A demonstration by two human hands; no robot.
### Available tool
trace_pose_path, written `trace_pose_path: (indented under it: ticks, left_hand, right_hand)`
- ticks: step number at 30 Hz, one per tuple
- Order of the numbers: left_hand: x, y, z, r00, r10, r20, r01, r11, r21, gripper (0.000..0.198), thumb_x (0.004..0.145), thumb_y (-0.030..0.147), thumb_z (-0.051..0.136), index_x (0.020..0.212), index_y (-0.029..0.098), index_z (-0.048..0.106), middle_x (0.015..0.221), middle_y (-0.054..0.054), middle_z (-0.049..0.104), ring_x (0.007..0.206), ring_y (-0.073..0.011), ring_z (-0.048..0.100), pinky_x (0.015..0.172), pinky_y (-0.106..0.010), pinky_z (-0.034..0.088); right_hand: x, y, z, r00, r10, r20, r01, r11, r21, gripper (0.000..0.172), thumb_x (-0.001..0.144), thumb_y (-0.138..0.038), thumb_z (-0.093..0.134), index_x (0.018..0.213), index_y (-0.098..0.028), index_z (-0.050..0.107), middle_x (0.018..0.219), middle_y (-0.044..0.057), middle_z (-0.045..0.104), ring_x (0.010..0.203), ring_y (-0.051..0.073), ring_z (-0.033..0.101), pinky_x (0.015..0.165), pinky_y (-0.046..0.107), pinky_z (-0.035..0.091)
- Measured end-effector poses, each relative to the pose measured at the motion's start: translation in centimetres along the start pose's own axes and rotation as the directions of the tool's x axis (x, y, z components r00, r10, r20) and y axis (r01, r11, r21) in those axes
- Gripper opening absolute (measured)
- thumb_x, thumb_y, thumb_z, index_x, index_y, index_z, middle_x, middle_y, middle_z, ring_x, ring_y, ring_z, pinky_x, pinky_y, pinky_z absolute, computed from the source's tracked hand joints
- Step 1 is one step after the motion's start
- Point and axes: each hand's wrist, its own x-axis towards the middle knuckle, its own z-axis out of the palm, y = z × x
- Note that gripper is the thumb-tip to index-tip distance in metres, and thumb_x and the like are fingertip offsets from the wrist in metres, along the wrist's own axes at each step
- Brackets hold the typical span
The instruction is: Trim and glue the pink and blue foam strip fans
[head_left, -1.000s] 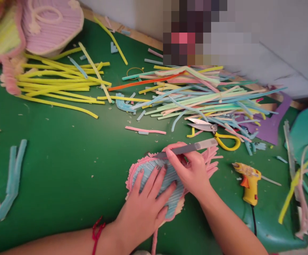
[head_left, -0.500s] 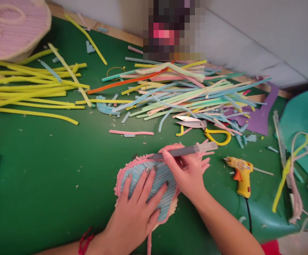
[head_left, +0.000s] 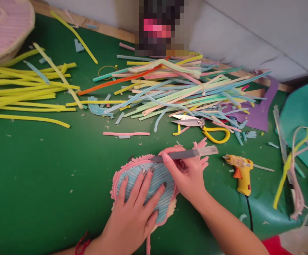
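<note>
A flat blue ribbed foam piece with a pink frilled edge (head_left: 136,169) lies on the green table (head_left: 50,170). My left hand (head_left: 136,209) rests flat on it, fingers spread. My right hand (head_left: 186,173) is closed round a grey craft knife (head_left: 186,154), its blade end against the upper pink edge of the piece. Pink strip ends stick out to the right of the hand.
Yellow-handled scissors (head_left: 201,125) and a yellow glue gun (head_left: 240,170) lie to the right. A heap of coloured foam strips (head_left: 183,88) fills the back, yellow strips (head_left: 23,92) the left. A pink ribbed piece (head_left: 2,28) sits far left. Teal sheet (head_left: 302,124) at right.
The view has drifted so everything sits further left. My hands keep their hold; the knife stays at the pink edge, shifted slightly along it.
</note>
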Motion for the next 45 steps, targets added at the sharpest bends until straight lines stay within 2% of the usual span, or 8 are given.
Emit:
trace_pose_path:
  ticks: [4, 9, 17, 25, 29, 38, 45]
  left_hand:
    - [0.1, 0.0, -0.1, 1.0, -0.001, -0.002, 0.001, 1.0, 0.007, 0.048, 0.087, 0.046, 0.048, 0.131, 0.029, 0.054, 0.137, -0.011, 0.054, 0.129, -0.0276, 0.039, 0.113, -0.05, 0.002]
    - [0.3, 0.0, -0.2, 1.0, 0.003, -0.006, -0.003, 1.0, 0.013, 0.047, 0.087, 0.046, 0.048, 0.131, 0.028, 0.054, 0.132, -0.01, 0.057, 0.128, -0.0267, 0.041, 0.113, -0.048, 0.0]
    - [0.2, 0.0, -0.2, 1.0, -0.003, -0.009, 0.003, 1.0, 0.02, 0.046, 0.087, 0.046, 0.048, 0.129, 0.03, 0.056, 0.131, -0.009, 0.059, 0.127, -0.0257, 0.041, 0.113, -0.047, -0.002]
    - [0.2, -0.1, -0.3, 1.0, -0.004, 0.005, 0.004, 1.0, 0.012, 0.047, 0.087, 0.045, 0.048, 0.132, 0.03, 0.054, 0.137, -0.01, 0.054, 0.128, -0.0266, 0.041, 0.113, -0.048, 0.001]
    - [0.3, -0.1, -0.1, 1.0, -0.004, 0.002, 0.004, 1.0, 0.012, 0.048, 0.086, 0.046, 0.05, 0.132, 0.03, 0.054, 0.138, -0.01, 0.053, 0.127, -0.0272, 0.042, 0.113, -0.049, 0.001]
    - [0.2, 0.0, -0.2, 1.0, 0.0, 0.001, 0.0, 1.0, 0.008, 0.049, 0.087, 0.046, 0.049, 0.133, 0.03, 0.052, 0.137, -0.01, 0.054, 0.129, -0.0278, 0.041, 0.113, -0.05, 0.003]
    - [0.6, -0.1, -0.3, 0.999, 0.013, -0.045, -0.012, 1.0, 0.024, 0.05, 0.087, 0.04, 0.047, 0.13, 0.015, 0.056, 0.134, -0.015, 0.055, 0.127, -0.0272, 0.043, 0.115, -0.043, 0.01]
  right_hand:
    - [0.6, -0.8, 0.6, 0.998, -0.017, 0.057, 0.016, 1.0, 0.021, 0.013, 0.088, -0.023, 0.054, 0.081, -0.02, 0.064, 0.079, 0.003, 0.068, 0.068, 0.015, 0.061, 0.058, 0.027, 0.049]
    - [1.3, -1.6, 1.5, 0.987, -0.053, 0.149, 0.053, 0.999, 0.008, 0.013, 0.088, -0.023, 0.054, 0.081, -0.02, 0.064, 0.082, 0.003, 0.07, 0.073, 0.015, 0.064, 0.065, 0.027, 0.051]
    - [1.6, -2.4, 2.2, 0.977, -0.027, 0.212, 0.037, 0.999, -0.04, 0.017, 0.086, -0.022, 0.053, 0.077, -0.019, 0.066, 0.08, 0.003, 0.071, 0.07, 0.015, 0.065, 0.062, 0.026, 0.05]
    - [1.1, -0.9, 1.1, 0.993, 0.071, 0.093, -0.067, 0.997, -0.047, 0.017, 0.087, -0.027, 0.054, 0.077, -0.019, 0.065, 0.075, 0.004, 0.068, 0.06, 0.013, 0.058, 0.051, 0.024, 0.045]
    - [0.6, -0.2, 0.4, 0.991, 0.132, 0.026, -0.131, 0.991, -0.034, 0.017, 0.086, -0.029, 0.055, 0.078, -0.018, 0.065, 0.072, 0.004, 0.067, 0.061, 0.014, 0.057, 0.051, 0.026, 0.045]
    - [-1.5, 1.1, -0.6, 0.995, -0.012, -0.102, 0.011, 1.0, -0.016, 0.009, 0.085, -0.02, 0.057, 0.086, -0.023, 0.065, 0.079, 0.003, 0.068, 0.072, 0.017, 0.061, 0.06, 0.031, 0.051]
    - [-1.2, 0.8, -1.0, 0.993, -0.036, -0.112, 0.034, 0.999, -0.018, 0.01, 0.085, -0.022, 0.058, 0.085, -0.023, 0.067, 0.078, 0.002, 0.07, 0.068, 0.017, 0.062, 0.061, 0.034, 0.052]
